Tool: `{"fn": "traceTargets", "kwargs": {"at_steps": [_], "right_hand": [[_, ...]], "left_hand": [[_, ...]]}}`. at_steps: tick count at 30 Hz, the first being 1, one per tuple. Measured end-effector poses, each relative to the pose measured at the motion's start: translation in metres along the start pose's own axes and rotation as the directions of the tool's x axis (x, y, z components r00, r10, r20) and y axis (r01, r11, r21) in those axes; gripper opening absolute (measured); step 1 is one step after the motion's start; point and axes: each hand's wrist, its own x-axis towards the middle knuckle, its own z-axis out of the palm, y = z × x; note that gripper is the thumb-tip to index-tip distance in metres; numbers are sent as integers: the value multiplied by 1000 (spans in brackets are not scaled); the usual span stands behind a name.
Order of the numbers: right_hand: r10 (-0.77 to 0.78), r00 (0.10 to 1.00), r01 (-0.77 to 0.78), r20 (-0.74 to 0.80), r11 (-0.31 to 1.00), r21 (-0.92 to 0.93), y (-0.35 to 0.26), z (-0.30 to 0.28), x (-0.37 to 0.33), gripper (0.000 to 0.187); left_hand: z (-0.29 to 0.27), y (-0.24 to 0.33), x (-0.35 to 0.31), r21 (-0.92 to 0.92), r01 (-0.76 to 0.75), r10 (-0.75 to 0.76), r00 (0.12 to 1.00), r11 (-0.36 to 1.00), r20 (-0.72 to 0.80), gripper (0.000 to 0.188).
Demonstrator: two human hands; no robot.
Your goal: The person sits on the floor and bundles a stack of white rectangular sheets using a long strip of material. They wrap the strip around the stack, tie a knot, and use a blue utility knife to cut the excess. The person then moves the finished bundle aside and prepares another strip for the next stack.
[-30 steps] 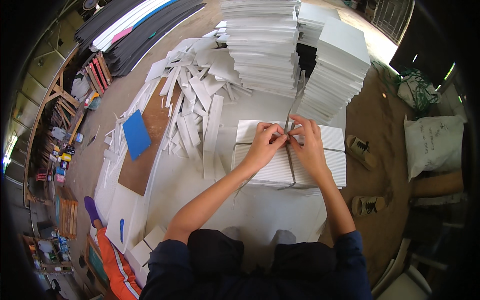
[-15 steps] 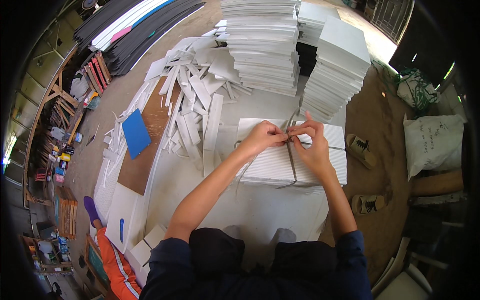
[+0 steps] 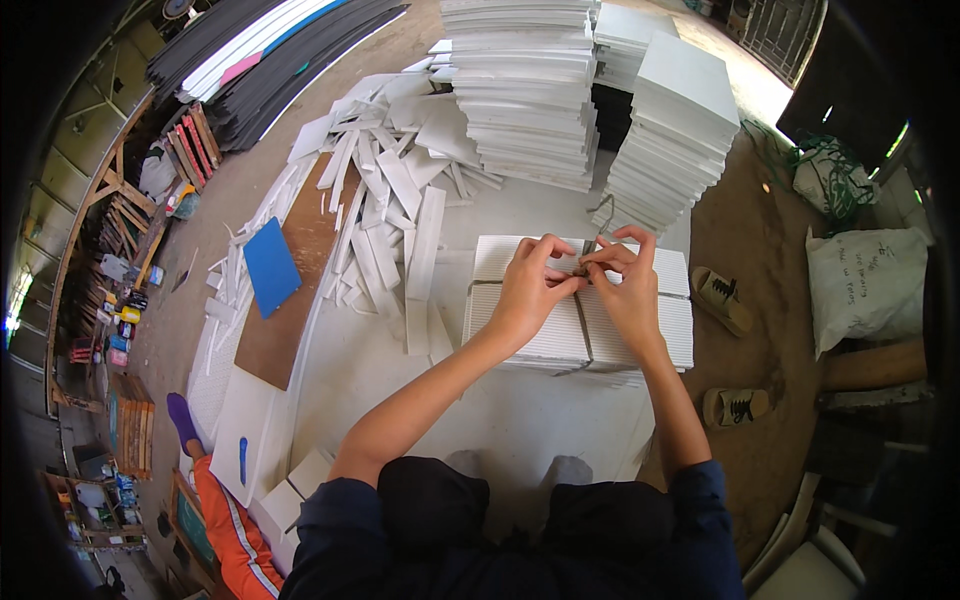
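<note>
Bundle of white sheets (image 3: 575, 310) on the floor already wrapped crosswise with cord (image 3: 586, 345); left hand (image 3: 528, 290) and right hand (image 3: 628, 285) fingers pinch the cord ends at top centre, knot apparently unfinished.

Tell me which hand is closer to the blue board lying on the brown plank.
Left. The left hand sits on the white bundle, on the side facing the blue board. The right hand is just beyond it, farther from the board.

floor (image 3: 770, 250): brown dirt | wooden racks (image 3: 120, 200) left | daylight
</note>
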Motion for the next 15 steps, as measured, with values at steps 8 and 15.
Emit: {"fn": "traceTargets", "kwargs": {"at_steps": [8, 15], "right_hand": [[27, 999, -29, -44, 998, -49, -5, 4, -1, 34], [-25, 999, 14, -37, 962, -271, -7, 2, 0, 32]], "left_hand": [[7, -14, -4, -34, -109, 106, 992, 993, -73, 7], [-7, -17, 2, -116, -25, 38, 993, 993, 110, 13]]}}
